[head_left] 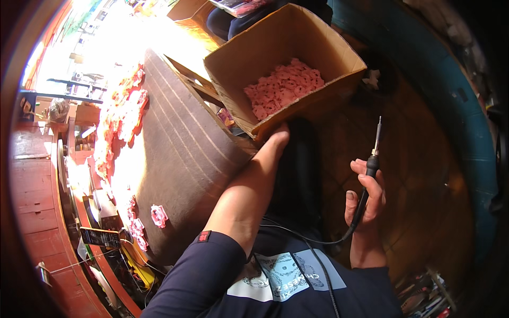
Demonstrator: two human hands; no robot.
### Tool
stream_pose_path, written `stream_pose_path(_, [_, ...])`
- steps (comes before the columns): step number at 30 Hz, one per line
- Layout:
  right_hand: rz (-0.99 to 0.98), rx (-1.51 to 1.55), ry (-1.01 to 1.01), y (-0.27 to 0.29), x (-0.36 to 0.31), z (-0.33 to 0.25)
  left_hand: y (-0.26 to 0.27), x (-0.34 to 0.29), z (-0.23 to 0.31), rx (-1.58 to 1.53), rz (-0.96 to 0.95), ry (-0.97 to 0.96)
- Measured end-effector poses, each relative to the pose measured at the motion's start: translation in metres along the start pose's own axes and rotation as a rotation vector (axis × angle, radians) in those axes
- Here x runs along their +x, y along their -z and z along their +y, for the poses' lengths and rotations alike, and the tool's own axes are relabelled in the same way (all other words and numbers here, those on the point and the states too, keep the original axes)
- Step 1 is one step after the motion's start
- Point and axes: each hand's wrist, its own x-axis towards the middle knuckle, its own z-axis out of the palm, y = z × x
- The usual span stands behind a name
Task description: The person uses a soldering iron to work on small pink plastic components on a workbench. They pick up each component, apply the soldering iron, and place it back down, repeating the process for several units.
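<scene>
A cardboard box (233,103) stands open at the upper middle, tilted, with a heap of small pink plastic pieces (283,87) inside. My left hand (278,137) holds the box at its near lower side; the fingers are mostly hidden behind the cardboard. In my right hand (366,199) is a soldering iron (373,164), its metal tip pointing up and away from me. The fingers curl loosely round the black handle, and a dark cable (326,241) runs from it across my shirt. To the left, one pink piece (158,216) lies alone on the brown tabletop (180,132).
More pink pieces (119,124) are heaped along the table's sunlit left side. Beyond it, a phone (101,237) stands among clutter. A person's dark-clothed leg (217,24) shows behind the box. A blue-green curved surface (450,106) borders the right, and assorted items (427,291) lie at lower right.
</scene>
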Motion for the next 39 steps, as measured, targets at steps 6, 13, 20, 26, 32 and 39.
stream_pose_path(6, [-0.013,-0.011,0.026,-0.001,0.009,-0.010,-0.056,0.014,-0.056,0.013,-0.003,-0.098])
stream_pose_path(13, [-0.026,-0.072,0.031,0.003,0.004,-0.004,-0.044,-0.074,-0.025,-0.139,0.092,-0.313])
stream_pose_path(20, [-0.071,0.002,0.105,0.001,0.021,-0.024,0.069,-0.166,0.139,-0.273,0.482,-1.054])
stream_pose_path(26, [-0.074,0.006,0.144,0.004,0.020,-0.028,0.084,-0.135,0.109,0.574,0.141,-0.335])
stream_pose_path(32, [-0.072,0.078,0.189,-0.003,0.023,-0.031,0.076,-0.128,0.065,0.601,0.234,-0.539])
stream_pose_path(39, [-0.103,0.079,0.190,-0.010,0.028,-0.049,0.054,-0.150,0.032,0.125,0.063,-0.454])
